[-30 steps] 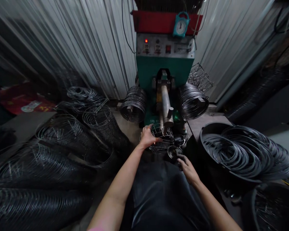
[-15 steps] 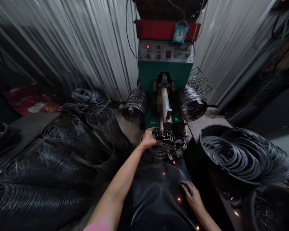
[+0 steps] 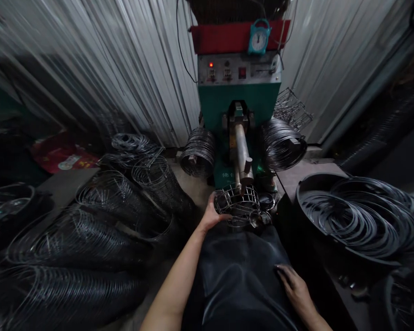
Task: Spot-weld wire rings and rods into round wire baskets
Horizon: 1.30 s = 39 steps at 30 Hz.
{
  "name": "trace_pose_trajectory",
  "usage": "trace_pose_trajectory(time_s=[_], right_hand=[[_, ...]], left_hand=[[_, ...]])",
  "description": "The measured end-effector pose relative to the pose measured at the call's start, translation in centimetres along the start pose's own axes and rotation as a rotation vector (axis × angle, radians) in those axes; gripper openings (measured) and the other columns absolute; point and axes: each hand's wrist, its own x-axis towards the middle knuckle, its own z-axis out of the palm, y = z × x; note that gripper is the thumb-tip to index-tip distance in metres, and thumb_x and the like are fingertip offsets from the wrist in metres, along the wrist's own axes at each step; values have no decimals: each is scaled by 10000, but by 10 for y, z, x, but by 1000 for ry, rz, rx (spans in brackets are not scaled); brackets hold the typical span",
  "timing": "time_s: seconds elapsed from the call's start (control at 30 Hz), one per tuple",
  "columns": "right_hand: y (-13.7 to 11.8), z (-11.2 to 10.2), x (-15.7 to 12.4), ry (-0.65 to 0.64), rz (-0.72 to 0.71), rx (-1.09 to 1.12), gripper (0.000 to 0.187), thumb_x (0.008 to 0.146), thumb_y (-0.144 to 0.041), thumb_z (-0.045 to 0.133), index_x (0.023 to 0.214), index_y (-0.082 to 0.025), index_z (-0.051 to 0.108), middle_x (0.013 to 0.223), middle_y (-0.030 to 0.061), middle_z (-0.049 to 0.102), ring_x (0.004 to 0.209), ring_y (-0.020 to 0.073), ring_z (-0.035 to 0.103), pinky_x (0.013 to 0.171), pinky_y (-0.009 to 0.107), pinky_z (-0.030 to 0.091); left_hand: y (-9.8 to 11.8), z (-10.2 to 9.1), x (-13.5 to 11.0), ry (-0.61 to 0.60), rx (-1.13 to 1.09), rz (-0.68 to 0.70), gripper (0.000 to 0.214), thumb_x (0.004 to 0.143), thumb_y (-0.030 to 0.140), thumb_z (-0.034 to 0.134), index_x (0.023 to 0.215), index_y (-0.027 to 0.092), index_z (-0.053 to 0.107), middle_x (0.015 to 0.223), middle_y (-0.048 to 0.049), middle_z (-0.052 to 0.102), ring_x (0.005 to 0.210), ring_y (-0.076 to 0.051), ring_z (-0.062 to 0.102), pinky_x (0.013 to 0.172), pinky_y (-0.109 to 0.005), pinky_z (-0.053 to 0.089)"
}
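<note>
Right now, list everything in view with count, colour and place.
Machine: one, green, centre back
Metal arm: one, grey, jutting forward
Board: one, red, across machine's top
Dial: one, teal, before the board
Indicator: one, red, on machine
Wire coils: two, grey, flanking the machine
Wire frames: unclear, grey, behind right coil
Wire basket: one, grey, by the arm's tip
Round pieces: two-plus, grey, right of basket
Tubs: at least two, black, right
Wire rings: many, grey, in larger tub
Wire stacks: several, grey, left
Red item: one, red, far left
Wall: one, pale grey, behind
Lap cover: one, black, foreground
Left hand: one, bare, on basket's left side
Right hand: one, bare, at lap cover's right
</note>
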Motion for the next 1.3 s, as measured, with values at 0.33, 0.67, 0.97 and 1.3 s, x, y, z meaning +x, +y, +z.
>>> trace_pose_trajectory(time_s=[0.33,0.67,0.97,1.3], right_hand=[[-104,-26,76,-227,-75,-54,293,740,-399,567,979,-229,579,825,30,679,754,205,639,689,308,488],[-176,3,122,-252,-131,-397,174,632,-160,582,789,-219,535,640,-23,602,580,143,554,498,209,335],[-142,12,116,-180,-409,-230,252,830,-198,419,968,-232,627,930,50,665,849,174,617,748,291,467],[-147,-3,135,-417,-490,-212,291,826,-208,457,1061,-234,626,992,63,650,873,168,620,768,295,487]], left_hand=[[0,2,-29,105,-52,107,957,476,392,787,1275,184,304,1252,-114,448,1163,-250,460,988,-400,367],[76,16,-63,-6,677,234,894,476,370,752,1264,207,364,1215,-117,437,1155,-310,376,1025,-471,221],[80,24,-46,-59,617,127,866,449,310,742,1230,246,374,1189,-80,447,1136,-292,386,979,-416,291],[78,20,-32,-74,592,109,921,438,301,747,1261,264,337,1211,-73,451,1147,-289,386,983,-427,291]])
